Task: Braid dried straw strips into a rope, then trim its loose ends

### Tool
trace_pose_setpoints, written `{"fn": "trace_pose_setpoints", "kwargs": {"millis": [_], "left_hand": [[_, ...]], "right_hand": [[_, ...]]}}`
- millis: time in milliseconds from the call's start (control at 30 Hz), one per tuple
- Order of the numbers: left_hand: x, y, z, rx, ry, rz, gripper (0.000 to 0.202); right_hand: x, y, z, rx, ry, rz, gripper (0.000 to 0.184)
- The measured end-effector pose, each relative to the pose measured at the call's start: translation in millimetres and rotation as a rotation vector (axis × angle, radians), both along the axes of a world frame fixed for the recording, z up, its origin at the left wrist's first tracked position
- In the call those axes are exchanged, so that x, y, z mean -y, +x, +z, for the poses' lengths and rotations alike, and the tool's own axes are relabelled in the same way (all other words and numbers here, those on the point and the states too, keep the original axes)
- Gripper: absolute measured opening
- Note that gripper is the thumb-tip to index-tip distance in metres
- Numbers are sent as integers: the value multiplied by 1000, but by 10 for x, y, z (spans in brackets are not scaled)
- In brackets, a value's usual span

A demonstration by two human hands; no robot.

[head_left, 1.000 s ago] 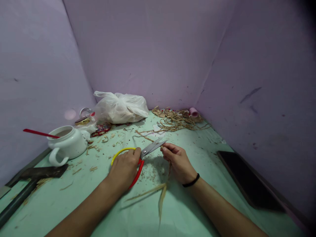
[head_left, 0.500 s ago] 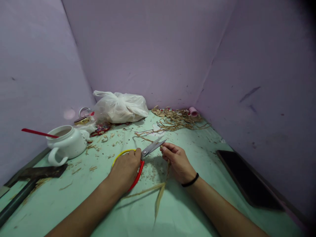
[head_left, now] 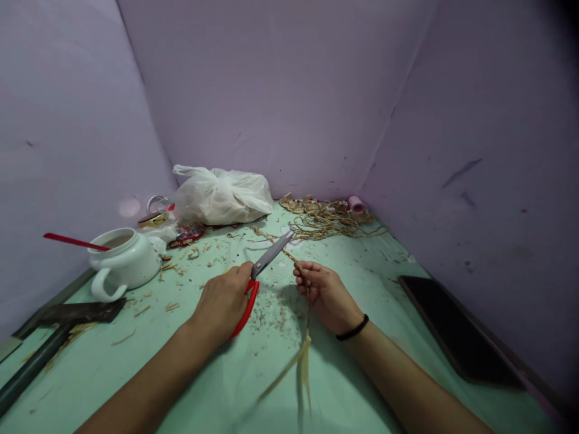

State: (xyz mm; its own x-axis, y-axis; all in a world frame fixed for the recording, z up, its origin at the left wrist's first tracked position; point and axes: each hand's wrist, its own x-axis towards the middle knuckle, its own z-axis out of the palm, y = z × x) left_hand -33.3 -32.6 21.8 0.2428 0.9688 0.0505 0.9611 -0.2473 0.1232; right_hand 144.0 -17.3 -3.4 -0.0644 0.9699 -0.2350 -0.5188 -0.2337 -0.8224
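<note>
My left hand (head_left: 226, 296) is closed round the handles of a pair of scissors (head_left: 272, 253) with red and yellow grips. The scissors' blades are together and point up and to the right, close to a braided straw cord (head_left: 289, 257). My right hand (head_left: 328, 295) pinches that cord between thumb and fingers. One stretch of it runs up and to the left past the blades. Below the hand it hangs down and ends in loose, flat pale strands (head_left: 304, 358), blurred by motion. A black band circles my right wrist.
A white pot (head_left: 126, 262) holding a red stick stands at left, behind a hammer (head_left: 67, 319). Farther back lie a tied white plastic bag (head_left: 226, 196), a heap of straw cords (head_left: 328, 220) and a pink spool (head_left: 356, 204). A phone-like black slab (head_left: 456, 331) lies right. Straw scraps litter the tabletop.
The scissors' blades have closed and drawn slightly left, away from my right fingertips. The cord's loose lower strands have swung downward. My right hand still pinches the cord.
</note>
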Motion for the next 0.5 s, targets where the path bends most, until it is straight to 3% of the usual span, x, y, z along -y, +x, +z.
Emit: {"fn": "trace_pose_setpoints", "kwargs": {"millis": [167,367,500], "left_hand": [[-2,8,-51,74,52,-46,25],[-17,28,-121,42,71,-34,31],[-18,22,-125,-37,113,-47,34]], "right_hand": [[9,-9,21,-17,-4,47,10],[9,-13,35,-2,-4,11,18],[14,-10,26,-57,15,53,13]]}}
